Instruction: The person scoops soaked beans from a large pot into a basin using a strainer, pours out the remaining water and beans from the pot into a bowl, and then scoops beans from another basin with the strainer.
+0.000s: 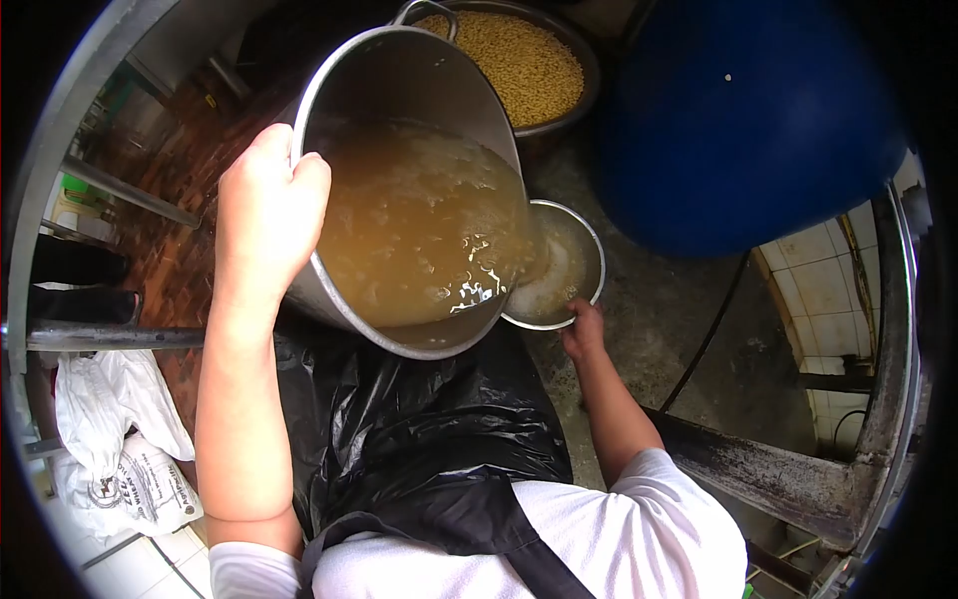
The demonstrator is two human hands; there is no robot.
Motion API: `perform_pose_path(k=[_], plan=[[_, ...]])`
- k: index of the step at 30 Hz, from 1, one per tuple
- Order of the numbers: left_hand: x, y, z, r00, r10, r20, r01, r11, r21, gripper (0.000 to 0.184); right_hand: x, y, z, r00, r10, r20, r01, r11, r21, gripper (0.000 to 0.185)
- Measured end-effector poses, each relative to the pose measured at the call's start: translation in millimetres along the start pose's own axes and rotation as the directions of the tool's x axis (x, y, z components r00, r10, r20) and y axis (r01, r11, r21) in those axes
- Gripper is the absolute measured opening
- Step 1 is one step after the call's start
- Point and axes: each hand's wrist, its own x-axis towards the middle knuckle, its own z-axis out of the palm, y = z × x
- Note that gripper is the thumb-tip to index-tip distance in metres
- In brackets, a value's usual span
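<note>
Within left hand [269, 205], tilted metal pot [399, 85], within right hand [584, 329], bowl [593, 262]

**One pot [384, 85], one bowl [589, 250], one left hand [261, 205], one right hand [584, 329]**

Metal vessels come to three: the pot, the bowl and one wide basin [591, 85] toward the far edge of the floor [639, 334]. One loop handle [452, 25] shows at the pot's rim. The basin's yellow beans [529, 70] are too many to count. One blue container [748, 130] sits toward the floor's far right corner. There is one black apron [419, 419] and one thin dark cord [711, 327]. One printed bag [155, 489] can be counted on the left; whether the white cloth [120, 399] above makes two cannot be told.
</note>
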Motion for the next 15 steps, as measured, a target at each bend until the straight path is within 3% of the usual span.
perform_pose_path(k=[10, 15], plan=[[-4, 9, 3, 1.000, 0.000, 0.016, 0.000, 1.000, 0.007, 0.014, -3, -2, 5, 0.998, 0.033, -0.052, -0.031, 0.998, 0.049, 0.049], [-5, 14, 4, 0.999, 0.002, 0.043, -0.003, 0.999, 0.045, 0.015, 10, 3, -5, 0.998, 0.051, 0.034, -0.051, 0.999, 0.012, 0.059]])
